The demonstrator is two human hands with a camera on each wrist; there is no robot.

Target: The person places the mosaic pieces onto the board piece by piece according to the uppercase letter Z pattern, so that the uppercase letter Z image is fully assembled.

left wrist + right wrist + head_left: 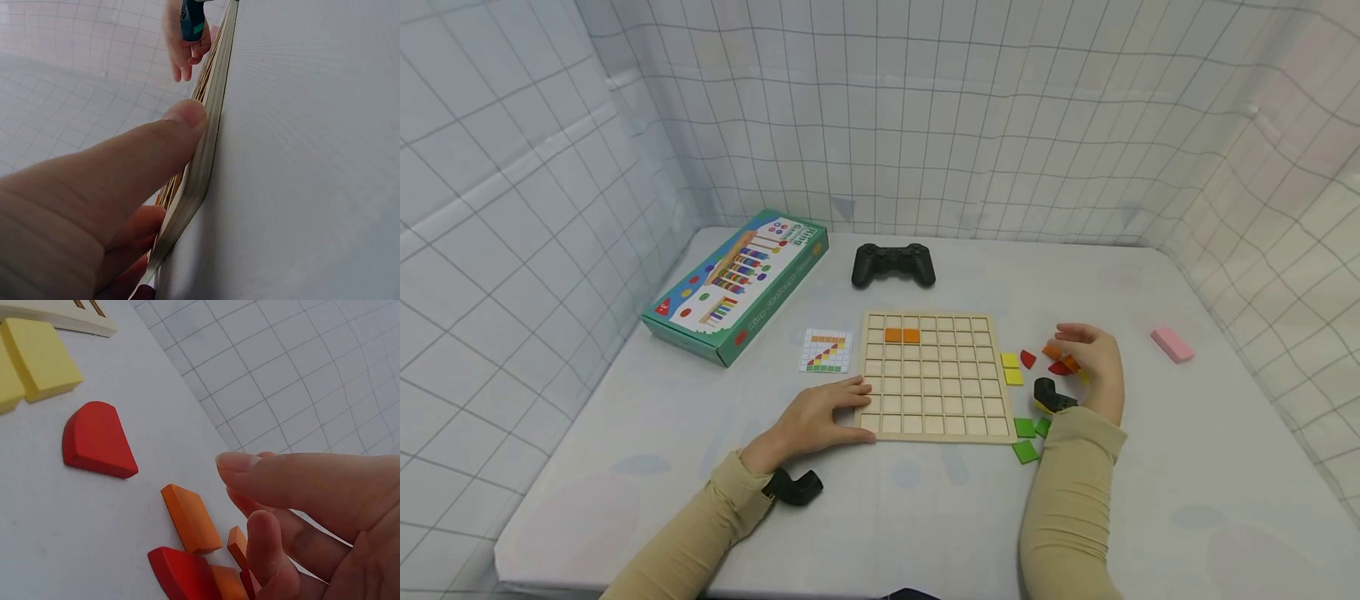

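Note:
A square wooden grid board (925, 438) lies on the table, with two orange square tiles (902, 335) side by side in its second row. My left hand (816, 418) rests at the board's near left corner, its fingers over the left rim and the thumb along the front edge. On the right, my right hand (1093, 360) hovers by a small heap of orange and red pieces. In the right wrist view, an orange tile (190, 519) lies below the thumb, and nothing shows between thumb and index finger. A red rounded piece (99, 440) lies apart from the heap.
Yellow tiles (1013, 377) and green tiles (1025, 452) lie along the board's right side. A pattern card (826, 350) is left of the board. Behind are a green game box (737, 283) and a black game controller (893, 265). A pink block (1172, 344) lies far right.

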